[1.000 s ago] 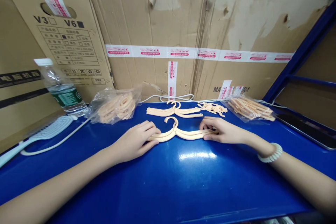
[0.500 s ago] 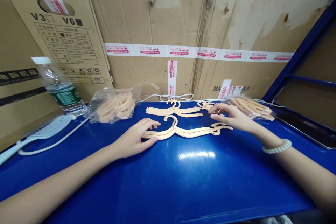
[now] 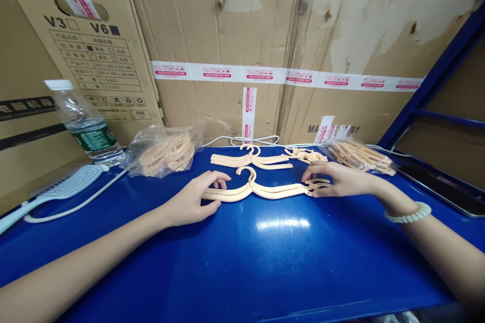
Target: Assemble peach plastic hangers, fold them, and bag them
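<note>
L hand (image 3: 189,203) spread at hanger (image 3: 273,195) L end, R hand (image 3: 343,180) at R end, can't tell grip.

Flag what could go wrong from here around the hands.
The right hand is close to the small loose pieces, so a sideways brush might scatter them. The front hanger lies near the rear hanger pieces; a forward nudge could knock the two together.

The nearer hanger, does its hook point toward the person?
No, the nearer hanger lies with its hook on the far side, toward the cardboard.
</note>
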### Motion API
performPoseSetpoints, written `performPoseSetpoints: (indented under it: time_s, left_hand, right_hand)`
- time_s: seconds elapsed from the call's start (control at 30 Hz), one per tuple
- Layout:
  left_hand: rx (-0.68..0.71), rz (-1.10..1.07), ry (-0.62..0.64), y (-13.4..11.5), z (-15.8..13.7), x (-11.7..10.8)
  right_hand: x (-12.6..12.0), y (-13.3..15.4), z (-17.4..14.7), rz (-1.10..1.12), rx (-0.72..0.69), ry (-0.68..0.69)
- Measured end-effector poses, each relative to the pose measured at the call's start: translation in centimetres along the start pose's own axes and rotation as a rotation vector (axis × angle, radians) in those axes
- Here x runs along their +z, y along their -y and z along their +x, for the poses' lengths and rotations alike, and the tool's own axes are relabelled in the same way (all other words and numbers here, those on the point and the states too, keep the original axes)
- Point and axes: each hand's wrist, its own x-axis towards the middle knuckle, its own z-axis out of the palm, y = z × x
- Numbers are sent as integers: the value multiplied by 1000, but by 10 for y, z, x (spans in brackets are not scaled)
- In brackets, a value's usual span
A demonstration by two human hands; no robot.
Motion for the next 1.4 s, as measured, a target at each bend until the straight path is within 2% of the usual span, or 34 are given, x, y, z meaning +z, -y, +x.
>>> performPoseSetpoints:
  time_s: [0.27,0.9,1.03,1.23,1.4]
  left_hand:
    - [15,30,9,1,1,0]
    - [0,64,-16,-2,4,-2]
    - [13,64,-72,0,4,-2]
    - [-40,89,-249,3,4,-1]
    - [-43,83,-263,2,4,0]
  right_hand:
    - [-1,0,0,-42,12,43]
    - [-2,3,0,-11,9,42]
    - [-2,0,2,-28,52,-74]
    - [-2,-6,4,-90,72,-313]
    - [-2,-8,4,-100,75,-391]
